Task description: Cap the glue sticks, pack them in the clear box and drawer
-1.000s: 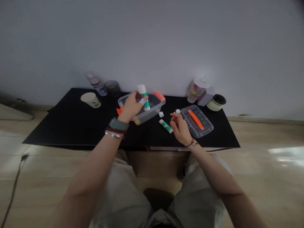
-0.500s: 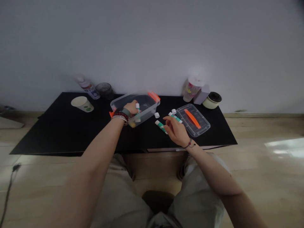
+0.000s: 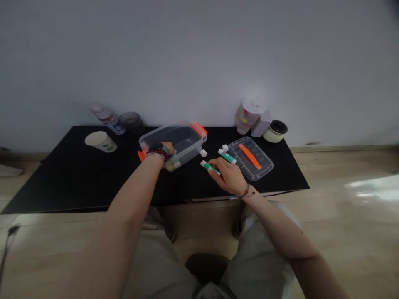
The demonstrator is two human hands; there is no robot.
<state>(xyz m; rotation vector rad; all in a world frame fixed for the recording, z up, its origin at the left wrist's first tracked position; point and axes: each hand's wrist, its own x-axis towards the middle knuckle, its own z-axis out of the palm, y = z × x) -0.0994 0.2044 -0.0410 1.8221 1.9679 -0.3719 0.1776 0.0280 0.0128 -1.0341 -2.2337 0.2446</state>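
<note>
My left hand (image 3: 167, 148) reaches down inside the clear plastic box (image 3: 190, 150). Its fingers are curled and partly hidden; a small white bit of a glue stick shows at their tips. Other small pale and yellowish items show blurred through the box's near wall. My right hand (image 3: 230, 176) is over the table, thumb and forefinger closed around the lower end of a green and white glue stick (image 3: 207, 166) lying there. A second glue stick (image 3: 227, 156) lies just beyond its knuckles. Two loose white caps, one near the box (image 3: 203, 153) and one by the lid (image 3: 225, 147), rest on the table.
The clear lid with an orange handle (image 3: 249, 156) lies right of my right hand. Behind it stand a lidded tumbler (image 3: 246, 120), a pale box (image 3: 261, 124) and a cream pot (image 3: 274, 132). At left are a paper cup (image 3: 101, 142), a bottle (image 3: 109, 119) and a dark glass (image 3: 132, 123).
My left hand has lowered deeper into the box with the glue stick. My right hand has moved left and down, and its fingers have closed on the nearer glue stick.
</note>
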